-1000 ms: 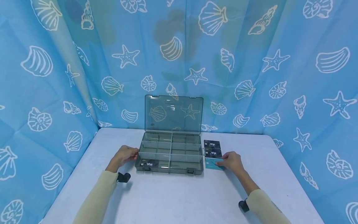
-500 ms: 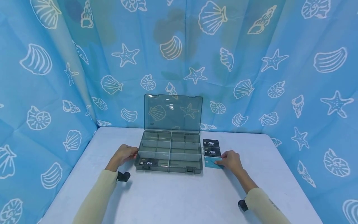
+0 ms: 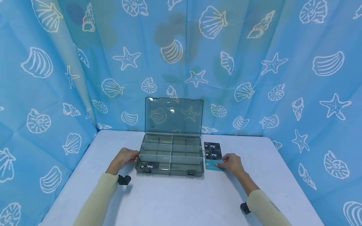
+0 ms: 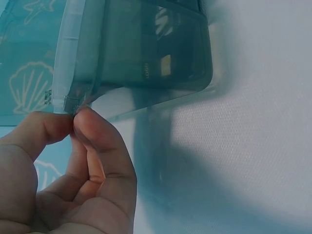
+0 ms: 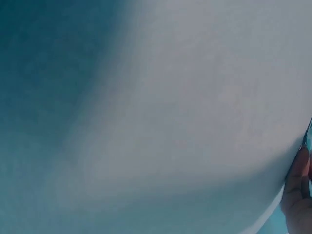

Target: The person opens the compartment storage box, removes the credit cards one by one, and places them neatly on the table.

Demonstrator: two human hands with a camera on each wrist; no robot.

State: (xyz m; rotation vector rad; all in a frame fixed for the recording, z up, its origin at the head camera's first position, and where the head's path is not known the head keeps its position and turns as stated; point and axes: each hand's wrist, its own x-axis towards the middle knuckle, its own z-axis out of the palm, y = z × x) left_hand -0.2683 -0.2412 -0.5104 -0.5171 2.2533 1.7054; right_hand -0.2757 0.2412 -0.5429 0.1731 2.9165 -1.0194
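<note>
A smoky clear compartment box [image 3: 169,172] stands on the table with its lid [image 3: 173,116] raised at the back. Inside its front left compartment lies a black card [image 3: 150,165] lettered in white. My left hand [image 3: 124,158] pinches the box's left side between thumb and forefinger, as the left wrist view shows close up at the box's edge [image 4: 70,102]. Right of the box, a teal card [image 3: 210,166] lies flat, and my right hand [image 3: 233,163] holds its right end with thumb and finger. Only part of that hand [image 5: 297,195] enters the right wrist view.
Two black cards [image 3: 212,146] lie in a column just behind the teal card, close to the box's right side. Thin dividers [image 3: 171,150] split the box into several compartments. A blue curtain [image 3: 175,75] with shell prints hangs behind the white table [image 3: 175,201].
The head view shifts slightly. Both hands keep their places at the box and the teal card.
</note>
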